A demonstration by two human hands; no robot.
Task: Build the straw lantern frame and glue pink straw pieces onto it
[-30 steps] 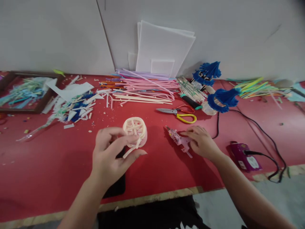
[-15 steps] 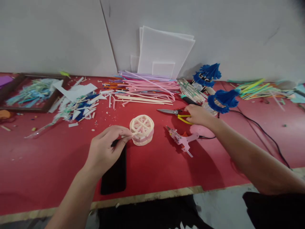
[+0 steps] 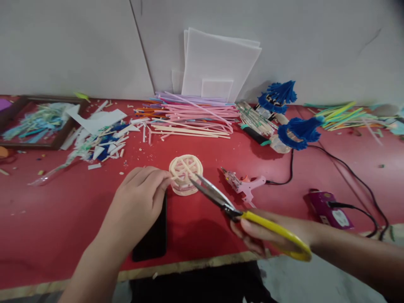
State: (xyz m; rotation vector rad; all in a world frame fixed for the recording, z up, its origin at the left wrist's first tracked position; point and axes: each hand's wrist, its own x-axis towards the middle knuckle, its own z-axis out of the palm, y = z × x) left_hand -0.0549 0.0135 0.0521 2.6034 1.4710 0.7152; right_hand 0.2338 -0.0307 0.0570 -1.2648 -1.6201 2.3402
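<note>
A small round cream and pink piece (image 3: 185,185) with a spoked, wheel-like top sits mid-table. At its left edge my left hand (image 3: 143,189) is closed, pinching a thin cream strip (image 3: 174,178) that runs onto the piece. My right hand (image 3: 259,231) is wrapped round yellow-handled scissors (image 3: 274,229). Their blades point up and left, slightly apart, with the tips in front of the round piece's right side; I cannot tell whether they touch it. Behind the scissors lies a pink glue gun (image 3: 244,184). A black phone (image 3: 150,240) lies partly under my left hand.
Pink, purple and cream sticks (image 3: 195,113) are piled at the back. Scraps (image 3: 107,143) and a brown frame (image 3: 57,143) lie left. Blue-topped pieces (image 3: 298,132) and green-and-black pliers (image 3: 255,135) are back right. A purple box (image 3: 330,210) with a black cord stands right.
My right hand has picked up the scissors from the table's back right and brought them forward and left to the round piece. My left hand keeps its pinch at the piece.
</note>
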